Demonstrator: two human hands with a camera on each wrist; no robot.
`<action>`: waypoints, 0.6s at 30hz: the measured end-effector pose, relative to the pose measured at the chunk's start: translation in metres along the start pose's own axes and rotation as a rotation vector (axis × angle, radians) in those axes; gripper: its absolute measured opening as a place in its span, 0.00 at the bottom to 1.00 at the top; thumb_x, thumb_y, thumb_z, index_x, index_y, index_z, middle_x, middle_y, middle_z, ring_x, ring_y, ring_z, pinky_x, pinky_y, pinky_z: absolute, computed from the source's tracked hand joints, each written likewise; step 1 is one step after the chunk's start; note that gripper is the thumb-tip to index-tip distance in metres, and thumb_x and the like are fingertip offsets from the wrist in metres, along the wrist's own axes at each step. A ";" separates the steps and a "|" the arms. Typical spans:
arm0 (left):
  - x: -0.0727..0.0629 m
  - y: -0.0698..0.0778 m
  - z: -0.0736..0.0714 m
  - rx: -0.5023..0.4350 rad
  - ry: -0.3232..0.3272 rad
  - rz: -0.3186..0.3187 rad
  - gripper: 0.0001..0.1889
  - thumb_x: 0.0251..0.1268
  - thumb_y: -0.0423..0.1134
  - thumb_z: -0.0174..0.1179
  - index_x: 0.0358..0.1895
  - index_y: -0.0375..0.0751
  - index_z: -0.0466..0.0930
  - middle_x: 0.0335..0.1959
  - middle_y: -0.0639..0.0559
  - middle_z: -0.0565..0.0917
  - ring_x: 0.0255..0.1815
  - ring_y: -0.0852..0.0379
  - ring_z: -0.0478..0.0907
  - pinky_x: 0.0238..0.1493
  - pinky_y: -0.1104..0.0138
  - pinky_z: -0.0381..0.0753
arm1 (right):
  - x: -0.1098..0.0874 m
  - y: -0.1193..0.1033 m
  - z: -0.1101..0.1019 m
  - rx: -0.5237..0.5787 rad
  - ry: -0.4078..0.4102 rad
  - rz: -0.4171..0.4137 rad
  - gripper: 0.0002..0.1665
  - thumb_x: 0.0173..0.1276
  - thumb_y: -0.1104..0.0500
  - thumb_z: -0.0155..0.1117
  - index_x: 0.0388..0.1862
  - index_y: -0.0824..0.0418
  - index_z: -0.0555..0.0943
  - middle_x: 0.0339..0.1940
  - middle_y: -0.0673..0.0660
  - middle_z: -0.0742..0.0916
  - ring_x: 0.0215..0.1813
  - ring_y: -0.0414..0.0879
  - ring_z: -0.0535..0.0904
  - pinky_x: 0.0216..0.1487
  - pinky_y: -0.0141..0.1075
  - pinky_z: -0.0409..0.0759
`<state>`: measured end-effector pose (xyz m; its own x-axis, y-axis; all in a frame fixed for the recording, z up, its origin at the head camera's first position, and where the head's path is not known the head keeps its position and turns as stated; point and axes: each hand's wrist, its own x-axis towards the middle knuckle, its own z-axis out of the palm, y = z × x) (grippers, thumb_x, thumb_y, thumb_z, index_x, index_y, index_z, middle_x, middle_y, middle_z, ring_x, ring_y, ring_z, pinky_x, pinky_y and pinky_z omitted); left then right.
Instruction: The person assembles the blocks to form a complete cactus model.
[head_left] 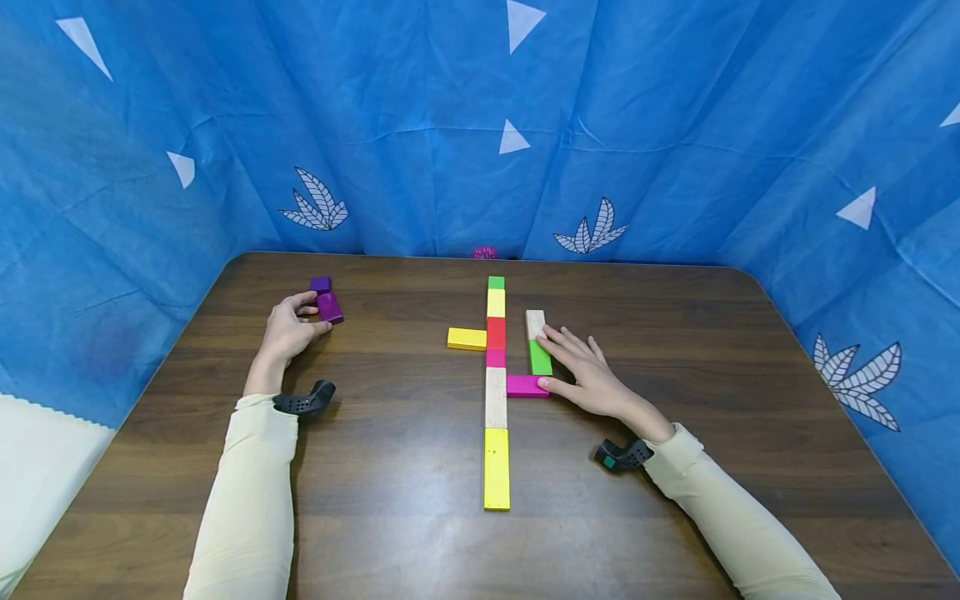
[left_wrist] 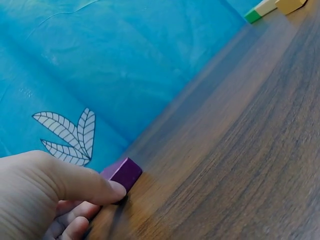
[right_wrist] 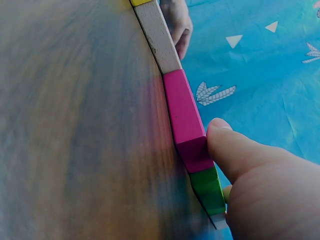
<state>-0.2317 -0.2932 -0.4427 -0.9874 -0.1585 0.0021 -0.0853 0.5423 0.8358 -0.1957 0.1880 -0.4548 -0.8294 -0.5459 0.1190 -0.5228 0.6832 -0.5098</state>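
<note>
At the far left of the table, my left hand (head_left: pixel 288 333) pinches a purple block (head_left: pixel 330 307) between thumb and fingers. A darker violet block (head_left: pixel 320 284) sits directly behind it. In the left wrist view the thumb presses the near end of the purple block (left_wrist: pixel 127 172). Right of centre, my right hand (head_left: pixel 592 379) is spread with extended fingers. Its thumb tip is at the outer end of a pink block (head_left: pixel 527 386), and its index finger reaches the green block (head_left: pixel 540 357) and the plain wooden block (head_left: pixel 536 323) lined up behind the pink one.
A straight row of flat blocks runs down the table's middle, from a small green block (head_left: pixel 497 282) to a long yellow block (head_left: pixel 497 468). Another yellow block (head_left: pixel 467 338) juts left from it. Blue curtain (head_left: pixel 420 167) hangs behind the table's far edge.
</note>
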 end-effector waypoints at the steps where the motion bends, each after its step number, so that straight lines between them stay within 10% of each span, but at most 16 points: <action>1: 0.000 0.000 0.000 0.003 -0.001 0.001 0.38 0.60 0.28 0.64 0.73 0.30 0.58 0.60 0.27 0.74 0.52 0.44 0.71 0.37 0.79 0.67 | 0.000 0.000 0.000 -0.001 0.001 -0.001 0.44 0.68 0.46 0.63 0.78 0.53 0.59 0.81 0.56 0.58 0.81 0.61 0.46 0.74 0.67 0.32; 18: -0.002 0.013 -0.005 -0.063 0.017 0.003 0.37 0.58 0.33 0.69 0.71 0.33 0.65 0.56 0.34 0.78 0.39 0.67 0.73 0.36 0.85 0.72 | 0.001 -0.003 -0.002 0.009 -0.007 0.005 0.43 0.68 0.47 0.63 0.78 0.54 0.58 0.81 0.56 0.58 0.81 0.61 0.46 0.74 0.67 0.32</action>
<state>-0.2299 -0.2905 -0.4292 -0.9852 -0.1709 0.0138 -0.0729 0.4903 0.8685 -0.1952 0.1864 -0.4519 -0.8306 -0.5458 0.1103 -0.5167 0.6817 -0.5181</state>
